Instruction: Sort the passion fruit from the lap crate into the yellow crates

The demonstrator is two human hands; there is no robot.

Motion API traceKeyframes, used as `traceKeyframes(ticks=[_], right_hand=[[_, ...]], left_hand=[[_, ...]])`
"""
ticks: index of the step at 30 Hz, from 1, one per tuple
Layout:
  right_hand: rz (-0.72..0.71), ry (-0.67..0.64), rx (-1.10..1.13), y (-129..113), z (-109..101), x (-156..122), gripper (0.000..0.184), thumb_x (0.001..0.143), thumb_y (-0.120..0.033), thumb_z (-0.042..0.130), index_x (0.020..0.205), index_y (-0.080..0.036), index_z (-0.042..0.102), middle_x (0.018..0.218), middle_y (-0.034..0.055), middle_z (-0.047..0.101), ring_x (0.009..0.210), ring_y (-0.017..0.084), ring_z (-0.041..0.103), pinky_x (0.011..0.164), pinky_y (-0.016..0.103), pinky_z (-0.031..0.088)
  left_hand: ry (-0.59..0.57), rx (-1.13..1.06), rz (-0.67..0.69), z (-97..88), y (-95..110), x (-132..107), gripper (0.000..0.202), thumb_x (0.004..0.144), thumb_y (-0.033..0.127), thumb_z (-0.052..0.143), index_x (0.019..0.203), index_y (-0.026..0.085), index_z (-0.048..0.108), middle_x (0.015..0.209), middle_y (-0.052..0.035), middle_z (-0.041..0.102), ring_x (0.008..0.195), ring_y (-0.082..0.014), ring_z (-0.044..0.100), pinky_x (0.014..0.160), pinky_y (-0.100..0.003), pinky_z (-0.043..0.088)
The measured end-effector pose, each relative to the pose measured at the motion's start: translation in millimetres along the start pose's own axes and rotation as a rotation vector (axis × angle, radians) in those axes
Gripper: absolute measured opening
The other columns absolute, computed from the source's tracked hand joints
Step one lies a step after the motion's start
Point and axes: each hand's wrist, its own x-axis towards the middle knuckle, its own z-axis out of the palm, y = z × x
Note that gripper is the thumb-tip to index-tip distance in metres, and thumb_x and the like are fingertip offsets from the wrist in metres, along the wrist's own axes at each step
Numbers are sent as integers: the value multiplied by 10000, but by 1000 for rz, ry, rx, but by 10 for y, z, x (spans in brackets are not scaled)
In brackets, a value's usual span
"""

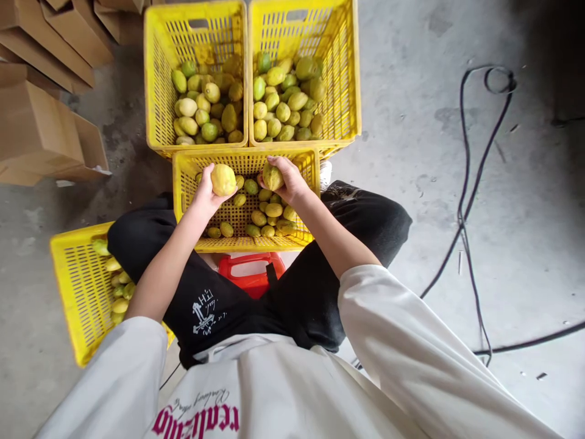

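My left hand (207,194) is closed around a large yellow lemon (223,180), holding it up over the near yellow crate (247,245). Over the same crate, my right hand (291,182) grips a greener, yellowish lemon (273,176) with the fingers wrapped behind it. Both lemons are apart from each other. Below my hands, several loose lemons (274,210) lie on the crate's perforated floor, mostly on its right side. My hands and the held fruit hide part of the crate's inside.
Beyond stand two yellow crates, the left crate (150,91) and the right crate (350,79), both with many yellow-green lemons. Another lemon crate (73,286) sits by my left leg. Cardboard boxes (46,122) stand far left. A black cable (464,183) loops across the floor at right.
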Motion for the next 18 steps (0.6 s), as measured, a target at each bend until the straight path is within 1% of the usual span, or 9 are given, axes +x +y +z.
traceKeyframes(ticks=[4,6,8,9,11,12,13,14,18], right_hand=[[5,10,5,-3,24,-38,656,937,-720,1142,1067,-325,635,870,-57,685,925,225,800,783,351,793],[15,21,19,-18,64,-72,622,966,-721,1117,1072,-321,653,872,-51,684,938,227,815,778,332,783],[39,54,45,-65,119,-126,556,1047,-703,1058,1082,-313,662,869,-45,682,955,229,829,810,332,791],[62,73,64,-99,146,-157,501,1125,-684,985,1082,-305,660,859,-40,680,960,231,834,832,339,798],[111,78,107,-168,187,-212,428,1300,-630,733,1057,-288,646,843,-19,688,983,241,845,870,361,812],[130,56,123,-193,197,-228,439,1345,-601,618,1042,-283,642,847,-4,706,1008,251,855,884,374,816],[139,19,130,-207,199,-234,456,1358,-591,564,1034,-281,648,861,11,731,1039,263,865,892,386,818],[137,-25,129,-208,194,-229,457,1345,-608,579,1038,-281,664,882,21,759,1071,275,875,898,395,817],[101,-149,87,-121,131,-149,403,1172,-661,912,1138,-291,756,922,19,818,1105,289,881,922,390,789]], left_hand=[[-76,-46,-26,0,28,-20,366,1281,596,759,1108,274,781,846,-21,770,721,-189,780,679,-227,667],[-97,-50,-16,-10,45,-29,370,1295,570,730,1080,272,769,848,-27,771,716,-171,772,677,-203,661],[-97,-34,-1,-18,53,-33,350,1286,534,768,1057,270,753,851,-15,772,703,-147,765,695,-183,659],[-95,-16,7,-22,52,-33,338,1267,521,816,1054,267,750,851,-7,771,694,-137,763,702,-178,657],[-99,33,10,-30,44,-30,340,1224,502,901,1055,249,750,858,1,773,681,-125,762,702,-173,649],[-109,51,7,-36,37,-26,342,1210,492,922,1059,237,751,867,-2,779,686,-125,769,703,-174,648],[-119,60,2,-44,31,-20,331,1207,476,922,1065,230,752,879,-8,786,699,-128,779,708,-176,652],[-124,62,-4,-55,26,-12,308,1220,453,895,1070,227,750,893,-15,792,717,-131,789,716,-179,659],[-134,57,7,-109,20,32,213,1276,403,734,1116,262,737,949,-12,787,805,-159,805,777,-232,724]])
